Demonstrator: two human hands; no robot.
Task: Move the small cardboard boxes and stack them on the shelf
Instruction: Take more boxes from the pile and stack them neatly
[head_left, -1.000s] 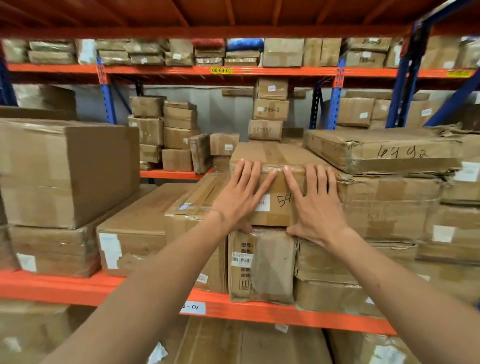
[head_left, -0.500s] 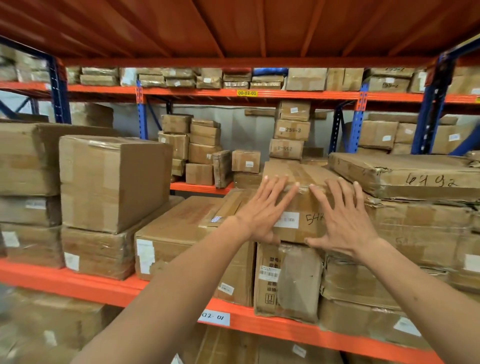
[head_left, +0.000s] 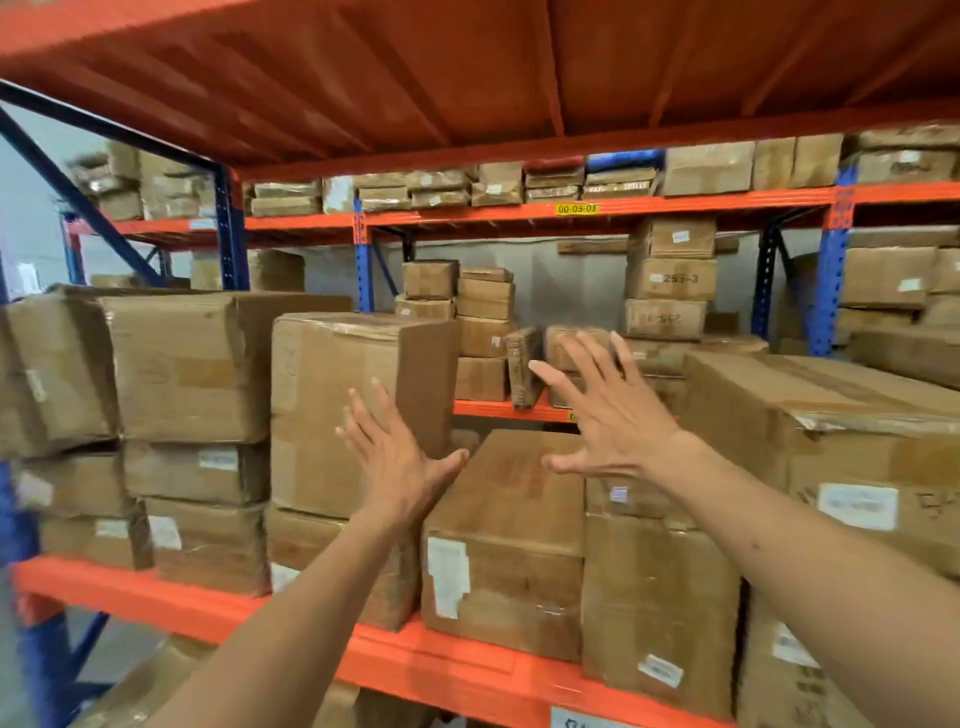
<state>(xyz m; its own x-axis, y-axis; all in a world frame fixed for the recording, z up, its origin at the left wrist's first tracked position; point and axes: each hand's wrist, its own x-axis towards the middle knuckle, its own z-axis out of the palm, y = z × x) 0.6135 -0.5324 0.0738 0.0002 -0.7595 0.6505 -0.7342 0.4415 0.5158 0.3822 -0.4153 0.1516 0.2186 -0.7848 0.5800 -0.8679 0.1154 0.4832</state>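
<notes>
Head view | left hand (head_left: 397, 457) and right hand (head_left: 605, 415) hovering empty, fingers (head_left: 563, 387) splaying wide | long box (head_left: 511, 499) lying between them, running 6-to-12 o'clock | left hand sitting nearer

I saw a tall brown cardboard box (head_left: 332, 410) on the orange steel shelf (head_left: 156, 597), a flat long cardboard box (head_left: 506, 540) just right of it, smaller cartons (head_left: 483, 312) stacked behind.

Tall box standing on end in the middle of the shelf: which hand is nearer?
Left. The left hand is open right at the tall box's front right edge, overlapping it in view. The right hand is open further right, above the lower box.
</notes>
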